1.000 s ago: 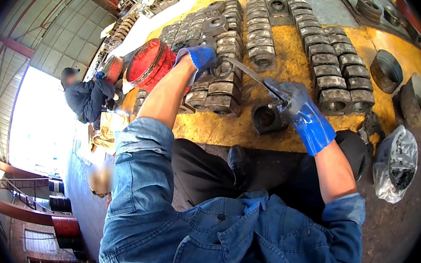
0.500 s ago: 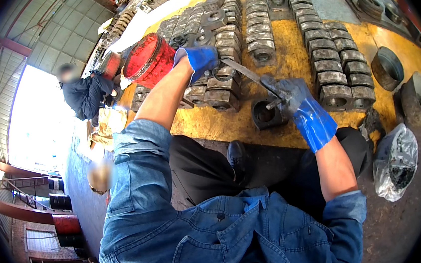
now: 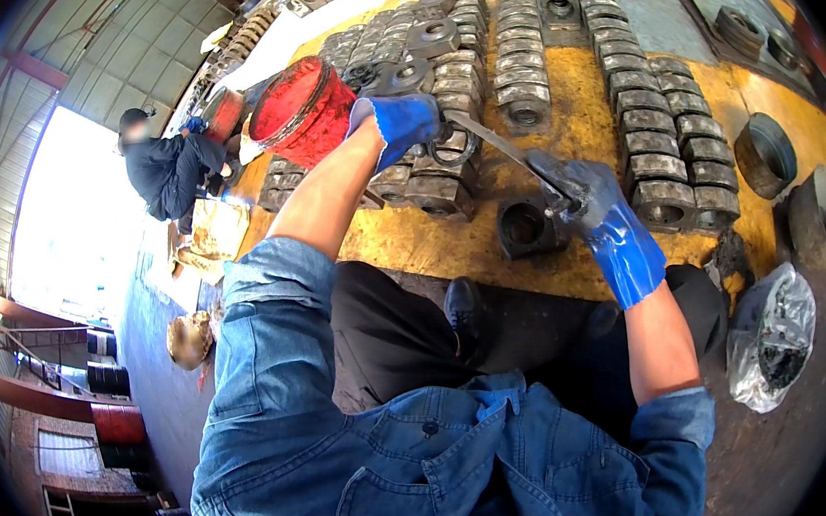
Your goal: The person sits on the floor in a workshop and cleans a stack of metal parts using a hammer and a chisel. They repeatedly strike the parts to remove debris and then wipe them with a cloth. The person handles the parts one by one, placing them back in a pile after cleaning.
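My left hand [image 3: 403,123], in a blue rubber glove, is closed on a thin dark metal ring [image 3: 455,164] in front of the rows of metal blocks. My right hand [image 3: 587,201], its blue glove blackened at the fingers, grips a long flat metal file [image 3: 503,146]. The file slants up and left, and its far end is at the ring; whether they touch I cannot tell. Below and between the hands, a dark block with a round hole [image 3: 550,234] lies on the yellow floor.
Left of my left hand is a red-smeared bucket [image 3: 303,148]. Metal blocks stand in long rows [image 3: 651,147] ahead. At right lie a wide metal ring [image 3: 766,156] and a clear plastic bag [image 3: 772,340]. Another person [image 3: 175,171] squats at the far left by another red bucket [image 3: 224,117].
Both hands have shifted slightly to the right with the ring and file. My right hand has turned a little around the file. The other person's head and arms have moved.
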Demonstrator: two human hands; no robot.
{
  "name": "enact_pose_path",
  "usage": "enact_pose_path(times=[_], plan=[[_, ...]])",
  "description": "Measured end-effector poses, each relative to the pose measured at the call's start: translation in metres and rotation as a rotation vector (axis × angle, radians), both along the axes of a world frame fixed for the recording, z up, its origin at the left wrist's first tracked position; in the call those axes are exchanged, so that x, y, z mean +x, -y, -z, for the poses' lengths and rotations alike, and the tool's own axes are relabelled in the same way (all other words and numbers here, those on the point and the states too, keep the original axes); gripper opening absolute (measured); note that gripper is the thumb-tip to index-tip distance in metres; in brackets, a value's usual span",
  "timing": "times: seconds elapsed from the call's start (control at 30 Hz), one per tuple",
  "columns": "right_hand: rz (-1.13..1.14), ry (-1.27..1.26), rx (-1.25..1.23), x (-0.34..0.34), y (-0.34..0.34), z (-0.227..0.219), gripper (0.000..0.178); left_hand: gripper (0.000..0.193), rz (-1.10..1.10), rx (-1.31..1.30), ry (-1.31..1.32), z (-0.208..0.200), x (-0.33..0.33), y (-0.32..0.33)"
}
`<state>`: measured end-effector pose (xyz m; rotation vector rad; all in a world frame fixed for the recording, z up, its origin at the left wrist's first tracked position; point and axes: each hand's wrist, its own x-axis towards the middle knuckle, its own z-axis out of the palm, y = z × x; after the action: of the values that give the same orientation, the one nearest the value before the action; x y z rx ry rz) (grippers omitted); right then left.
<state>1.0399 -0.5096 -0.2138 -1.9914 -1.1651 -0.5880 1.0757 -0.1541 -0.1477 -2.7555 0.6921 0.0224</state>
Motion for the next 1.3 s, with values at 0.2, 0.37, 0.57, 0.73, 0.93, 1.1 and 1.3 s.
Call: enact_pose_path(times=[0.2,0.37,0.57,0.73,0.93,1.1,1.3], plan=[[-0.040,0.072,-0.069,0.002,0.001,0.013,0.065,0.018,-0.011,-0.017,0.045,0.003,-0.006,0.003],[-0.081,0.020,-0.030,0.004,-0.007,0.012,0.069,0.022,-0.129,-0.336,-0.182,0.010,-0.007,-0.015],[-0.064,0.079,-0.039,0.007,-0.001,0.014,0.066,0.018,-0.133,0.023,0.024,-0.024,-0.029,0.034],[-0.050,0.080,-0.070,0.001,-0.004,0.004,0.065,0.016,-0.151,0.052,0.000,-0.038,-0.046,0.039],[-0.066,0.068,-0.054,0.005,-0.004,0.008,0.063,0.014,-0.300,-0.355,-0.057,-0.046,-0.065,0.049],[-0.084,0.067,-0.052,0.005,-0.003,0.010,0.062,0.013,-0.347,-0.206,-0.105,-0.050,-0.068,0.044],[-0.117,-0.234,0.031,0.004,0.003,0.018,0.054,0.027,-0.426,0.060,-0.111,-0.072,-0.074,0.071]])
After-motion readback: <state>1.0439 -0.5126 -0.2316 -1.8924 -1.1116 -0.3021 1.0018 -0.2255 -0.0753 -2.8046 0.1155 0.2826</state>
